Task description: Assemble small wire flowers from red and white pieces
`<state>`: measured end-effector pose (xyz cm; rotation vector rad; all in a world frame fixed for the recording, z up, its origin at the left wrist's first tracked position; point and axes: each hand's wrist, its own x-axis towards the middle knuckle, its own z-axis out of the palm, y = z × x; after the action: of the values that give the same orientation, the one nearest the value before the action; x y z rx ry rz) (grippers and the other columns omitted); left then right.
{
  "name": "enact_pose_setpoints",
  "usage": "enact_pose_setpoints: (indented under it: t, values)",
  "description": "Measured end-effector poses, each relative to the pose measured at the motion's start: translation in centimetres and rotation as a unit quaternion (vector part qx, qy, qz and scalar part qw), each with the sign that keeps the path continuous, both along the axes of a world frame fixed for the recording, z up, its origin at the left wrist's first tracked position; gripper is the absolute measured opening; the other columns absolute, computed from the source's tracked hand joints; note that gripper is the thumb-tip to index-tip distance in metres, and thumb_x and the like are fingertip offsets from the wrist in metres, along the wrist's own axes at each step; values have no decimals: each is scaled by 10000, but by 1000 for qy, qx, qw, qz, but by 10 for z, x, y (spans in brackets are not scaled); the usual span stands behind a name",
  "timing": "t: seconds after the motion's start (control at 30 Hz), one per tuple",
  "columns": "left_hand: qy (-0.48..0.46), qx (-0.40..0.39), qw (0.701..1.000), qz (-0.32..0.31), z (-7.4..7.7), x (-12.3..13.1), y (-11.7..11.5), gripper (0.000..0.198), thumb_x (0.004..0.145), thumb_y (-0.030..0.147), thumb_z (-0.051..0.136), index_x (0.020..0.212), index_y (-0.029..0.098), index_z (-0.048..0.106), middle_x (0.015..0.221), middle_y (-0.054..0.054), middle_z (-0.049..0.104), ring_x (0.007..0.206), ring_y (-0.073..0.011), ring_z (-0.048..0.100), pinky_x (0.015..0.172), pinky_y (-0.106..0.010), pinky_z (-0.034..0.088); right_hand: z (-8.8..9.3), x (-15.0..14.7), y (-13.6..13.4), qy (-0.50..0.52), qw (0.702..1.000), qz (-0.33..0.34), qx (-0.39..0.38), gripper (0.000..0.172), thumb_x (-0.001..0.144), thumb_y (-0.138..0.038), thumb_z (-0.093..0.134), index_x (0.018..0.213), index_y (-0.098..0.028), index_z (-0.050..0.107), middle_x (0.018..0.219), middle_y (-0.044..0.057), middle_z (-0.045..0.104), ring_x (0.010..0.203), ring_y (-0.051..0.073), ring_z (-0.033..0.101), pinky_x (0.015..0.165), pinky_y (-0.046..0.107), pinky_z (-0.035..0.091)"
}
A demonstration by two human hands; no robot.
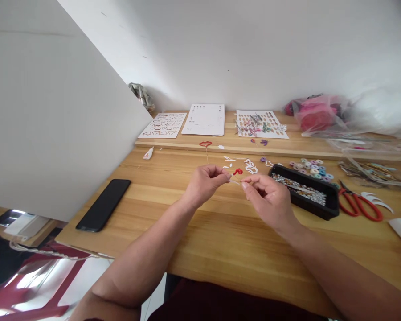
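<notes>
Pinching the small curly red piece (238,171), my left hand (205,183) should be gentle; my right hand (269,196) pinches its thin gold wire (238,179).

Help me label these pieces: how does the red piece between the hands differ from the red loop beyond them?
The red piece looks compact and curled; the red loop is a wider, open outline. The red piece is between the left hand and right hand; the red loop is beyond both. Both are red.
</notes>
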<state>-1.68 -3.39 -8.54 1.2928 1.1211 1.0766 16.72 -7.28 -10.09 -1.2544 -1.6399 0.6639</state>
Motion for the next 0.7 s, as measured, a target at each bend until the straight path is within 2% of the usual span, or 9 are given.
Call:
enact_pose_setpoints:
  t: [0.17, 0.3, 0.4, 0.5, 0.6, 0.7]
  values:
    - [15, -1, 1000, 1, 2, 0, 0, 241, 689, 360, 773, 727, 135, 693, 694, -3, 671, 600, -79, 503, 595, -220, 378, 4, 1, -2, -74, 996, -16, 55, 116, 891, -284, 626, 885, -193, 699, 522, -68, 406, 480, 97, 363, 511, 261, 327]
    - [81, 33, 996, 0, 2, -2, -1, 234, 712, 361, 745, 739, 132, 707, 658, 11, 644, 570, -74, 478, 555, -213, 359, 8, 3, -3, -131, 985, -40, 105, 104, 876, -254, 632, 883, -196, 718, 516, -73, 356, 471, 99, 364, 525, 267, 348]
    - [132, 44, 990, -23, 2, -4, -3, 208, 717, 344, 721, 724, 136, 707, 594, 30, 591, 526, -68, 427, 509, -212, 318, 11, 6, -1, -172, 971, -33, 161, 120, 894, -235, 615, 890, -207, 731, 541, -40, 467, 507, 117, 438, 553, 281, 371]
    - [162, 37, 984, -69, 2, -6, -3, 186, 715, 327, 703, 715, 141, 709, 579, 29, 583, 512, -69, 419, 488, -213, 297, 16, 10, 3, -190, 965, 5, 182, 156, 908, -209, 593, 876, -228, 745, 643, 11, 628, 575, 142, 526, 595, 302, 397]
    - [184, 33, 976, -109, 2, -7, -4, 164, 704, 303, 696, 712, 141, 718, 616, 9, 625, 531, -75, 455, 499, -212, 317, 19, 13, 6, -179, 970, 33, 158, 159, 897, -219, 609, 838, -257, 752, 747, 29, 705, 633, 157, 582, 644, 317, 424]
    - [196, 23, 970, -143, 3, -7, -4, 156, 695, 290, 702, 709, 137, 727, 610, 0, 628, 529, -76, 453, 504, -214, 320, 22, 16, 8, -165, 979, 49, 112, 126, 870, -253, 647, 808, -267, 756, 722, 21, 687, 612, 148, 553, 625, 312, 411]
